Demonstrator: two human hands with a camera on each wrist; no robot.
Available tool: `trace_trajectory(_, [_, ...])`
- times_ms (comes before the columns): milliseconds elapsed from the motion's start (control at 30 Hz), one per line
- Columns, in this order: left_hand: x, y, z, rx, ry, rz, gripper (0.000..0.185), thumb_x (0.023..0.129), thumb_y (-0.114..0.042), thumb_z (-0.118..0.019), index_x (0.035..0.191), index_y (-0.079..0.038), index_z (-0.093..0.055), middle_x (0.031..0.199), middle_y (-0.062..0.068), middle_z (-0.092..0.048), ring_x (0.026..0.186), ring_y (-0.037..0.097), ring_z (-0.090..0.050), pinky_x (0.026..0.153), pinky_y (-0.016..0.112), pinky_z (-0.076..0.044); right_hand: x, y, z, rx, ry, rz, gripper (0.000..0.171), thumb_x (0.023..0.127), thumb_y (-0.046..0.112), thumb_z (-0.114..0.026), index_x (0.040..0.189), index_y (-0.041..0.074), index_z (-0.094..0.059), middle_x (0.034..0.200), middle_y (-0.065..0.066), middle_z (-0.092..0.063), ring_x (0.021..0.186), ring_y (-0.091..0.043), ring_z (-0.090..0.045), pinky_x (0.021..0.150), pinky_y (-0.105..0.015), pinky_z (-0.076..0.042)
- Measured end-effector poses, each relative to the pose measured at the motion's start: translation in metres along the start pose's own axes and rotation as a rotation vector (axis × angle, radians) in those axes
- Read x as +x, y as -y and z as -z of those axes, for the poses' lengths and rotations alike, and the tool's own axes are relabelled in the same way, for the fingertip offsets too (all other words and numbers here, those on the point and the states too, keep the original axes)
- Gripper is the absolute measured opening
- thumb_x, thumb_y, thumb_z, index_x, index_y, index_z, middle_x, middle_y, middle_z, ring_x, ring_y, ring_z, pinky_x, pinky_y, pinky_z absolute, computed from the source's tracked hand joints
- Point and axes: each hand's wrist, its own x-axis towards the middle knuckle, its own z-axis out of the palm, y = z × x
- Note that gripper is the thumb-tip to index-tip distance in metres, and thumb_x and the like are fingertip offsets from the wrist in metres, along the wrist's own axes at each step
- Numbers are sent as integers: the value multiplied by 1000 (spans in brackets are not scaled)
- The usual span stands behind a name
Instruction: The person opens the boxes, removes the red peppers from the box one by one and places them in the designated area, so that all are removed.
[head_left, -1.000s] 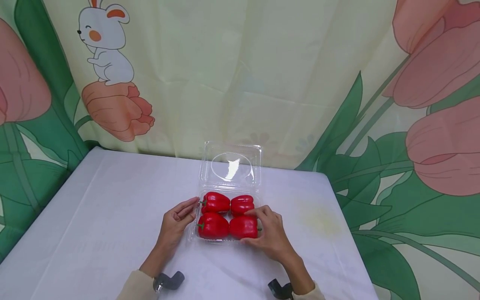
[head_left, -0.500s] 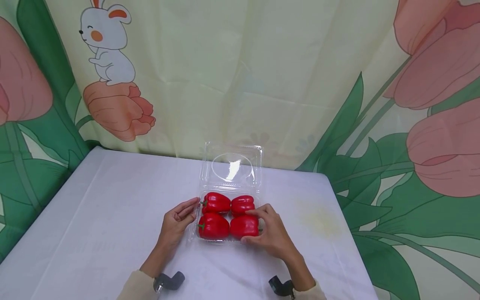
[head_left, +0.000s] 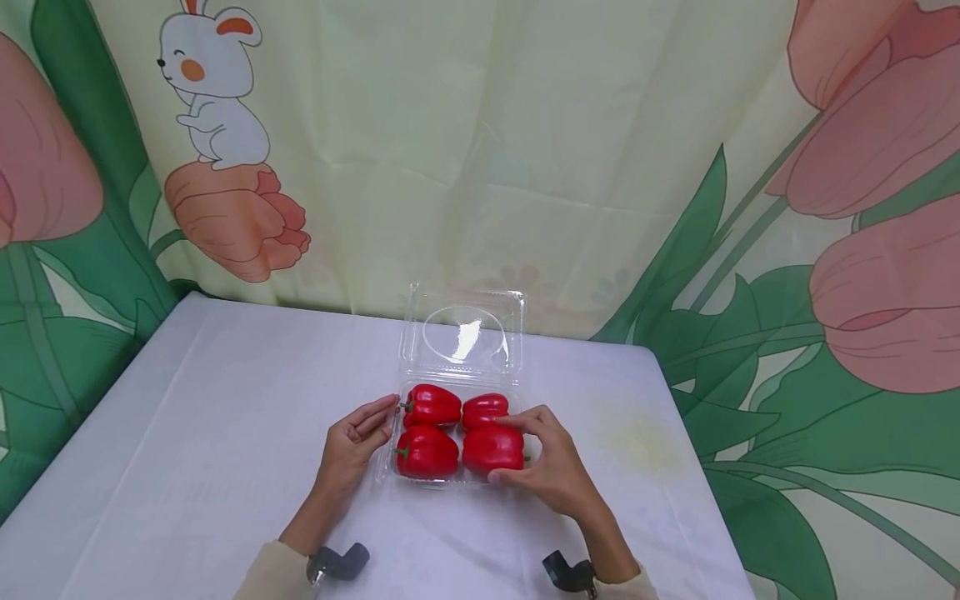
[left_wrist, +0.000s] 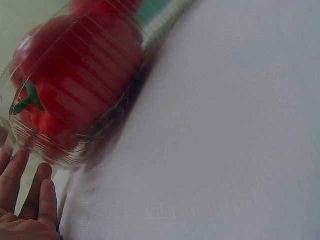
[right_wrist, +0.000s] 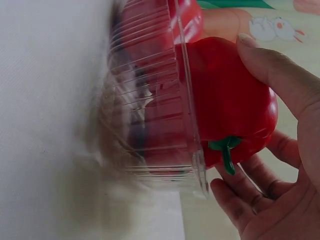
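Note:
Several red bell peppers with green stems sit in a clear plastic clamshell box point(head_left: 450, 483), its lid point(head_left: 461, 333) standing raised at the back. My right hand point(head_left: 551, 462) grips the near right bell pepper point(head_left: 493, 448) between thumb and fingers. In the right wrist view that pepper point(right_wrist: 230, 95) rides partly above the box rim, stem toward the palm side. At the box's left side is my left hand point(head_left: 352, 446), its fingertips against or very close to the wall beside the far left pepper point(head_left: 432, 406). The left wrist view shows those fingers point(left_wrist: 47, 200) extended, holding nothing.
A white cloth covers the table point(head_left: 225, 433), whose far edge meets a printed curtain point(head_left: 570, 167) with tulips and a rabbit. The box lid leans near that far edge. A wrist camera sits on each forearm.
The right hand has shifted slightly right with the near right pepper, which now appears a little raised from its place. The left hand and the box have stayed put.

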Motion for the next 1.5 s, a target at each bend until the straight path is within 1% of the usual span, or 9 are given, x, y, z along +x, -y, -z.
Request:
trace_trajectory(200, [0, 0, 0, -8, -1, 2, 43, 95, -13, -67, 137, -15, -59, 142, 3, -61, 131, 12, -57, 97, 16, -50, -1, 6, 5, 9, 1, 15, 77, 58, 43, -95, 127, 34, -65, 117, 17, -53, 113, -11, -56, 82, -28, -61])
trace_trajectory(333, [-1, -2, 0, -7, -3, 2, 43, 95, -14, -68, 137, -14, -59, 142, 4, -61, 132, 14, -57, 96, 16, -51, 0, 7, 10, 14, -10, 41, 77, 58, 44, -95, 128, 34, -65, 117, 17, -54, 113, -11, -56, 83, -31, -62])
trace_trajectory(433, [-1, -2, 0, -9, -5, 3, 43, 95, -15, -68, 137, -14, -59, 141, 4, -61, 132, 14, -56, 96, 16, -50, 0, 8, 14, 21, -25, 57, 78, 57, 44, -95, 128, 34, -64, 117, 17, -54, 112, -11, -57, 82, -32, -62])
trace_trajectory(533, [0, -1, 0, 0, -9, 4, 43, 95, -15, -68, 137, -15, -59, 141, 3, -61, 132, 13, -57, 96, 16, -50, 1, 9, 18, 26, -40, 63, 78, 57, 44, -96, 128, 36, -64, 117, 17, -54, 112, -11, -57, 81, -29, -62])
trace_trajectory(800, [0, 0, -1, 16, -18, 0, 42, 95, -15, -68, 136, -16, -60, 141, 3, -61, 130, 10, -57, 96, 16, -50, 4, 9, 32, 13, -59, 75, 74, 60, 40, -95, 126, 39, -63, 119, 16, -54, 113, -11, -57, 83, -27, -61])
trace_trajectory(900, [0, 0, -1, 18, -13, 2, 42, 95, -14, -68, 136, -17, -60, 141, 2, -61, 131, 11, -57, 97, 16, -50, 5, 7, 37, 9, -67, 87, 74, 61, 39, -95, 127, 39, -63, 120, 15, -54, 113, -12, -57, 83, -27, -61])
trace_trajectory(1067, [-1, -1, -1, 22, -3, -5, 42, 95, -14, -67, 137, -16, -59, 142, 2, -61, 134, 15, -55, 97, 16, -50, 8, 3, 44, -6, -82, 103, 73, 61, 43, -94, 127, 39, -63, 121, 15, -54, 113, -11, -57, 82, -27, -61])
trace_trajectory(1233, [-1, 0, -1, 24, -4, -10, 42, 95, -14, -67, 137, -15, -59, 142, 3, -60, 134, 16, -55, 96, 15, -50, 11, -3, 50, -14, -86, 107, 74, 62, 44, -93, 128, 39, -62, 122, 13, -54, 114, -13, -56, 82, -28, -61])
trace_trajectory(1500, [-1, 2, -1, 28, -9, -12, 43, 95, -15, -68, 137, -16, -59, 141, 2, -61, 133, 15, -55, 96, 16, -50, 17, -15, 59, -3, -101, 98, 76, 62, 39, -95, 130, 35, -62, 126, 8, -54, 116, -16, -55, 81, -32, -62])
